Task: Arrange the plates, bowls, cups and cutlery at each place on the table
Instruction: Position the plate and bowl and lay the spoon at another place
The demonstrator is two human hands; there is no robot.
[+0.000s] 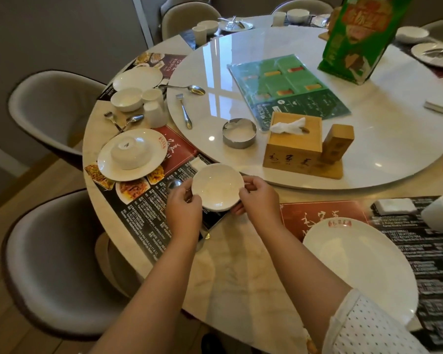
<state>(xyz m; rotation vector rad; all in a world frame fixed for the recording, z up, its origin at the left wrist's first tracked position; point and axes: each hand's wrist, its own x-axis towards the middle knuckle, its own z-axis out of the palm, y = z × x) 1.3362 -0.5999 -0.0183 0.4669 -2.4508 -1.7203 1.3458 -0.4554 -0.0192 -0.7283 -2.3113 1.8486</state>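
Both-handed, left hand (183, 206) and right hand (257, 198) each pinching the small white bowl's (216, 190) rim, fingers curled.

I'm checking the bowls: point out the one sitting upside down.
The bowl on the plate at the left place: its foot ring faces up. The held bowl and the bowl beside the cups are upright.

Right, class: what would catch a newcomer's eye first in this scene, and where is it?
The small white bowl, held by both hands above the placemat at the table's near edge, left hand and right hand gripping opposite rims. Then the tall green carton far right on the turntable, and the wooden tissue box in front.
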